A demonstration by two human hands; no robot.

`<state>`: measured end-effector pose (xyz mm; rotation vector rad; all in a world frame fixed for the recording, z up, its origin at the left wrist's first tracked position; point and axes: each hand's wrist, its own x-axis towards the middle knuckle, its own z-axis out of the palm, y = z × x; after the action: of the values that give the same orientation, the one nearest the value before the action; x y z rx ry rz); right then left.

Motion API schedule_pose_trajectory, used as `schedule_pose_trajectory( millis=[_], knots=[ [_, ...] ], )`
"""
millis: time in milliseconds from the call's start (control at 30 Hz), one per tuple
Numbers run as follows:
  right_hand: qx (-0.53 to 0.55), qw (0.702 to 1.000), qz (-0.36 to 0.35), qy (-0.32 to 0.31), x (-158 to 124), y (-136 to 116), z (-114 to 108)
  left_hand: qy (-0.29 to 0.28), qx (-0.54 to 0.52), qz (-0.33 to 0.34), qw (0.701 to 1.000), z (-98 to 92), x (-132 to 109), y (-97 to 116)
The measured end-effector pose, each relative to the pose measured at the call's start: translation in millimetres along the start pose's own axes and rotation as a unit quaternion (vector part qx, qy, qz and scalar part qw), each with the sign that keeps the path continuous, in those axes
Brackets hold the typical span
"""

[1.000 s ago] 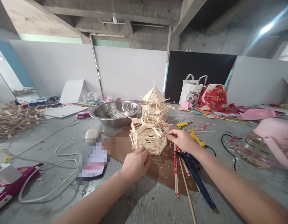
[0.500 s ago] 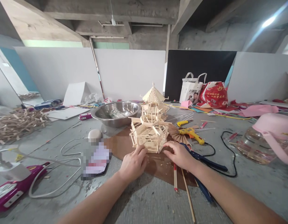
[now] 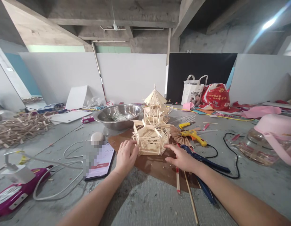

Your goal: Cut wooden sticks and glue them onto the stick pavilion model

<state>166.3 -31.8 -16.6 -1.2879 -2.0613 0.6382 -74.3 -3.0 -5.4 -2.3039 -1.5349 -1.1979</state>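
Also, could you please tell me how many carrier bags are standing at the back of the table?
2: a white bag against the dark panel, and a red bag touching its right side. More could be hidden behind them.

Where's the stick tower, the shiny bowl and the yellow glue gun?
stick tower (image 3: 151, 138): head view, lower wall.
shiny bowl (image 3: 114, 125): head view, front outer wall.
yellow glue gun (image 3: 194, 136): head view, yellow body.

Single head-worn view: the camera is looking forward and down across a grey table (image 3: 145, 204), sitting close above the left hand (image 3: 125, 157) and right hand (image 3: 180, 158), while distant partition walls (image 3: 131, 75) and ceiling (image 3: 136, 12) are filling the upper frame.
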Motion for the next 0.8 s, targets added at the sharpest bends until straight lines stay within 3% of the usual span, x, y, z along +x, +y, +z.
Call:
schedule_pose_trajectory(
  millis=[167, 367, 600, 800],
  knots=[
    [0.032, 0.998, -0.004, -0.046, -1.3, 2.7, 1.1, -0.061, -0.028, 0.002, 0.998, 6.0, 1.1, -5.3],
    [0.071, 0.996, -0.015, -0.059, -2.6, 3.0, -0.5, -0.108, -0.110, -0.019, 0.988, 13.9, -2.4, -11.7],
    [0.113, 0.992, -0.012, -0.061, -1.1, 7.5, -2.9, -0.122, -0.174, -0.039, 0.976, 15.3, -3.8, -13.4],
    [0.220, 0.975, 0.022, -0.008, 4.5, 16.5, -2.9, -0.109, -0.154, 0.028, 0.982, 6.2, -6.5, -0.4]
  ],
)
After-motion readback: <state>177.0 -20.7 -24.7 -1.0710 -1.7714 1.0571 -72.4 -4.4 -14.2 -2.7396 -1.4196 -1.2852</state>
